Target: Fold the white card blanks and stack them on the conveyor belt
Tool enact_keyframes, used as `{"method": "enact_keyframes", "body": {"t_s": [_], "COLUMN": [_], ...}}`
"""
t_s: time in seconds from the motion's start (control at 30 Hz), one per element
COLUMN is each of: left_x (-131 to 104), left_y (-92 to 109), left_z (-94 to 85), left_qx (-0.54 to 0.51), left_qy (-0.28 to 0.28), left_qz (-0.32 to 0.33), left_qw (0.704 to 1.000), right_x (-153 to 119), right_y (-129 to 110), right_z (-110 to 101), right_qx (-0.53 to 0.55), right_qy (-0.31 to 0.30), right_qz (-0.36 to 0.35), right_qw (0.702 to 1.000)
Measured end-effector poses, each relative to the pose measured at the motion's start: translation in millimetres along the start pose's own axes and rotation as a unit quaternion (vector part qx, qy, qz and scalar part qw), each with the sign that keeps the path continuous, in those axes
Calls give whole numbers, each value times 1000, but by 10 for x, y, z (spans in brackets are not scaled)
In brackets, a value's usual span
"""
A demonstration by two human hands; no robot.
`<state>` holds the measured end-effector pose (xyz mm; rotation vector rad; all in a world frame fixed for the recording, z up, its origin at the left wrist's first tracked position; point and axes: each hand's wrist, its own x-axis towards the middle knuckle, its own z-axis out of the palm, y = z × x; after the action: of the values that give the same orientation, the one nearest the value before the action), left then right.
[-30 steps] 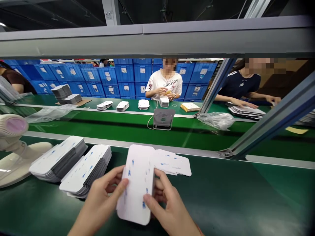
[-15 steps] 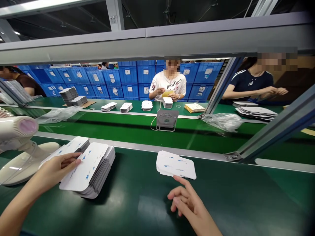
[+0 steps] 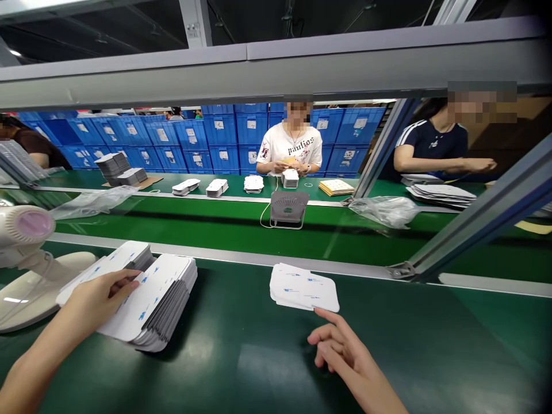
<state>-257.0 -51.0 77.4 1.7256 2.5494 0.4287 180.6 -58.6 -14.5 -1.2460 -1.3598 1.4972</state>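
My left hand [image 3: 103,296] rests at the left edge of a tall stack of white cards with blue print [image 3: 161,287], its thumb and fingers close together at the top card. Whether it pinches that card is hard to make out. Behind it, another stack of white cards [image 3: 133,253] leans against the first. My right hand [image 3: 340,348] hovers over the green table [image 3: 241,345] with its index finger stretched out and the other fingers loosely curled, holding nothing. Its fingertip is at the near edge of a few overlapping white cards [image 3: 304,287].
A white fan [image 3: 32,230] stands at the left. Past the metal rail is a green belt [image 3: 215,227] with a small grey fan [image 3: 288,208] beyond. Two people sit opposite, near card piles [image 3: 253,184] and plastic bags [image 3: 383,211]. A slanted metal post [image 3: 466,213] rises at the right.
My right hand has shifted slightly right along the near edge of the few cards. My left hand stays at the stack. The view has moved a little.
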Motion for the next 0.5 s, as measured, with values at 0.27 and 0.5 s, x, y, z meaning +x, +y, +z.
{"method": "enact_keyframes", "body": {"t_s": [0.27,0.5], "left_x": [-30,-97], "left_y": [64,125], "left_z": [61,135], "left_qx": [40,49], "left_qy": [-1,-11], "left_qz": [41,50], "left_qw": [998,997], "right_x": [7,40], "right_y": [83,131], "right_z": [-11,21], "right_qx": [-12,11], "right_qy": [-15,28], "right_qz": [13,16], "right_qw": [1000,999]}}
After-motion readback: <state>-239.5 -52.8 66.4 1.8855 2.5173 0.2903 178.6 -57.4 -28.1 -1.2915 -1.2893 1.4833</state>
